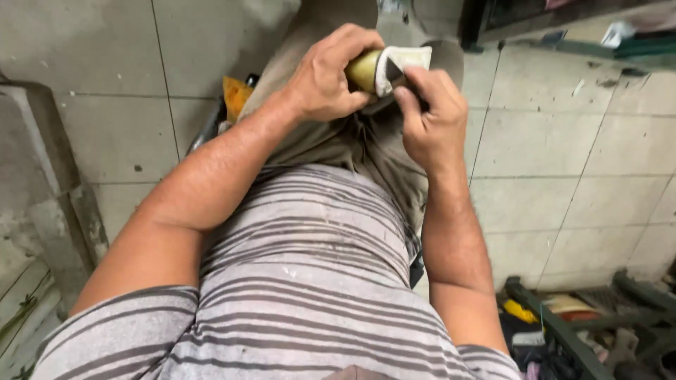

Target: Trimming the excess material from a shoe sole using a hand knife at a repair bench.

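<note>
Seated over a tiled floor [563, 162], looking straight down past a grey striped shirt [310, 281] to the lap. Left hand [325, 74] wrapped fully around a short yellowish cylinder [363, 69], fingers curled tight over the top, thumb underneath: a firm clamp, probably to keep the piece from turning. Cylinder held just above the thighs, close in against the body, likely for steadiness and a clear line of sight. Pale wrapping or peeled layer [403, 62] standing out from the exposed end, pointing away toward the knees. Right hand [431, 116] closed in a fist around a dark-handled tool, seemingly a knife [398, 72], with its tip touching the pale end; thumb braced near the blade, a grip suited to short, controlled strokes. Blade mostly hidden, so exact kind hard to tell. Both forearms drawn inward, elbows out, bracing the work over khaki trousers [366, 151]. Orange object [235, 94] beside the left thigh. Dark crate [563, 331] of mixed items at lower right, well apart from the hands.
</note>
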